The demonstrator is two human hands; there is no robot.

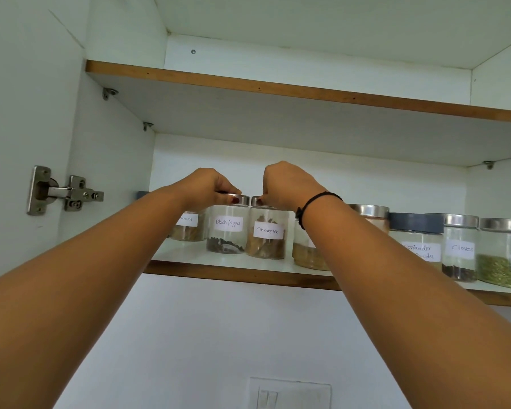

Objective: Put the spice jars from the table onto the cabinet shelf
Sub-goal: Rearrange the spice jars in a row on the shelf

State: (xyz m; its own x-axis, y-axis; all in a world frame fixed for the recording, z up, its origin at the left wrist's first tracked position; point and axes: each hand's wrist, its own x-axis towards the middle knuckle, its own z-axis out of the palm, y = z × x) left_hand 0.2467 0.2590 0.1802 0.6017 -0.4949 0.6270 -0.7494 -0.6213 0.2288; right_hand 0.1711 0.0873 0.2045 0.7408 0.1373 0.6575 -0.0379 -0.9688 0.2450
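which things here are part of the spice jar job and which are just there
Part of the job:
black pepper jar, lid gripped by left hand
cinnamon jar, lid gripped by right hand
cloves jar
lower shelf

Just there:
door hinge
wall switch
upper shelf

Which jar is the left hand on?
The Black Pepper jar: the left hand grips it by the top. The right hand holds the Cinnamon jar right beside it.

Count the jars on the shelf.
7, left to right: half-hidden jar, Black Pepper, Cinnamon, jar behind right wrist, Coriander, Cloves, cut-off jar; more may be hidden.
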